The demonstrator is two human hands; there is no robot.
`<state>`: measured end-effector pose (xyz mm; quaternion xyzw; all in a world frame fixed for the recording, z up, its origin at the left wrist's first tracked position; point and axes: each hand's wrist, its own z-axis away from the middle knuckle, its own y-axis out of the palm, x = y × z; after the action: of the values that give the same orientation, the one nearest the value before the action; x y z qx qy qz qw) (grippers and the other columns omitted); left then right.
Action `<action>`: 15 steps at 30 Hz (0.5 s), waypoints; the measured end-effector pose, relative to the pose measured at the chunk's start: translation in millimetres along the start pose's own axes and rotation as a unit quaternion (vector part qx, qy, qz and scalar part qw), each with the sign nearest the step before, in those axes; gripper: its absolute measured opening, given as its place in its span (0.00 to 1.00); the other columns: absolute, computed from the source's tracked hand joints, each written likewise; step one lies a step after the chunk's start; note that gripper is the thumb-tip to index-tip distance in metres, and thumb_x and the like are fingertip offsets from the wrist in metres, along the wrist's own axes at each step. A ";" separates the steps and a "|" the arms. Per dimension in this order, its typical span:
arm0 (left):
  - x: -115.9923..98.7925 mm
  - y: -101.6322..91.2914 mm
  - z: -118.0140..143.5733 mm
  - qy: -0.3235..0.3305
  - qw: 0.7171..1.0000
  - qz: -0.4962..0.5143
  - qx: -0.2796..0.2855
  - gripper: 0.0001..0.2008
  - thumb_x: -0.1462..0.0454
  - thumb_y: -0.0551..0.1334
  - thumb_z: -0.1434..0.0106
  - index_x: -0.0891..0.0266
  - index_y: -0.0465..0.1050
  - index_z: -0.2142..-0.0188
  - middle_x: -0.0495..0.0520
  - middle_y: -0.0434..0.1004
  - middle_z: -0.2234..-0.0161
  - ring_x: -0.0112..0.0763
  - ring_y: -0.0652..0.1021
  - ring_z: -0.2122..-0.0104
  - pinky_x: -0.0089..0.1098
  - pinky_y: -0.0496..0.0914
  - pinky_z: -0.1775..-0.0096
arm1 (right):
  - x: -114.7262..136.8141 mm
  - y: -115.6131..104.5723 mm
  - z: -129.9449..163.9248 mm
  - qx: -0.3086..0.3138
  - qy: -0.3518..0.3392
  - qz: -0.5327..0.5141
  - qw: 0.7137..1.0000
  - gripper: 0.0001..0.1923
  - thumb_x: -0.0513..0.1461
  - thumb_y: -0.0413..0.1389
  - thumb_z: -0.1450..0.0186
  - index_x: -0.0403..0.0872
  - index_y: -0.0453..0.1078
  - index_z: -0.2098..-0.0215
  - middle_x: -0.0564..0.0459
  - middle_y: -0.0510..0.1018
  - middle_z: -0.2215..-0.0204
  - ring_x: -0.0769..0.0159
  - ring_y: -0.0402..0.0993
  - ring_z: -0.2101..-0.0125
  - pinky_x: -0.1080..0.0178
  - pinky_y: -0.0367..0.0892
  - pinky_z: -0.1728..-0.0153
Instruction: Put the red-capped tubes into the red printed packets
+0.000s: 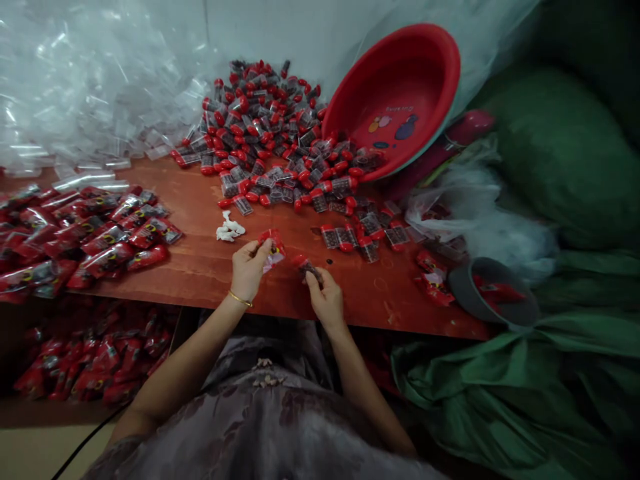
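Observation:
Between the thumb and fingers of my left hand [249, 270] is a small red printed packet [273, 251], held just above the table. My right hand [325, 298] grips a small clear tube with a red cap [306, 265] and dark contents, its capped end tilted toward the packet. The two things are apart. A little clump of white bits [230, 228] lies beyond my left hand. Past both hands spreads a heap of the same red-capped tubes [265, 127]; a few [370, 227] lie closer, to the right of my right hand.
Filled red packets [115, 233] are piled at the left of the table [200, 267], with more in a box [100, 353] below. Clear empty sleeves [90, 87] heap up behind. A red basin [440, 47] leans at the back; a grey bowl [460, 283] stands at the right edge.

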<state>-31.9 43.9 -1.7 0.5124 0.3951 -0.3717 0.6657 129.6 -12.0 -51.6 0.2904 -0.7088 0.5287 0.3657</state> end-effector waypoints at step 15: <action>-17.4 -17.2 18.1 0.053 0.881 -0.379 0.277 0.04 0.62 0.67 0.52 0.59 0.74 0.78 0.47 0.71 0.82 0.26 0.69 0.80 0.27 0.61 0.74 | 39.0 -17.4 1.9 0.077 -0.157 0.000 0.985 0.09 0.40 0.52 0.36 0.49 0.74 0.67 0.51 0.78 0.71 0.63 0.72 0.68 0.60 0.67 0.62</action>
<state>-52.0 24.4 10.4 0.5063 0.4748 -0.6620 0.2829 121.2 -19.6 -10.4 0.3974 -0.7145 0.5294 0.2266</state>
